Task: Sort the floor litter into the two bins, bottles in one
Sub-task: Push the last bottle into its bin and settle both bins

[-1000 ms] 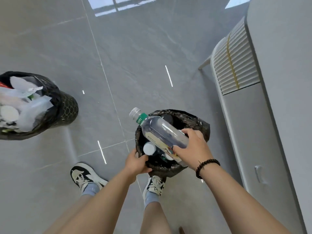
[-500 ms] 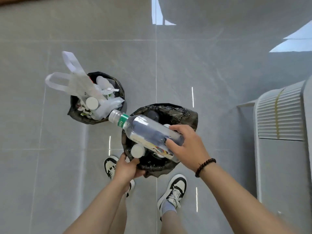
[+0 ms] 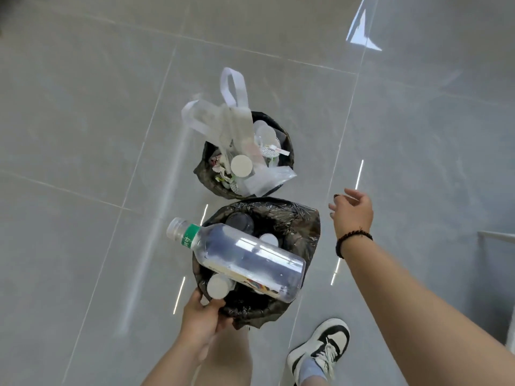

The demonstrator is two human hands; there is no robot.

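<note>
a large clear plastic water bottle with a green neck band and a clear cap lies on its side across the mouth of the near bin, which is lined with a black bag. its cap end sticks out past the bin's left rim and its base sits toward the right rim. under it, inside the bin, smaller bottles show: a white cap near the front rim, another white cap farther back, and a dark lid at the rear.

the left hand grips the front rim of this bin, fingers curled over the black liner. the right hand hangs in the air just right of the bin, fingers loose and spread, holding nothing and clear of the bottle; a dark bead bracelet circles its wrist.

just behind, almost touching the near bin, stands the second bin, also black-lined, full of mixed litter: a white plastic carrier bag with handles rising above the rim, a round white lid, crumpled wrappers and clear cups.

both bins stand on grey floor tiles. a black and white sneaker shows at the bottom right.
</note>
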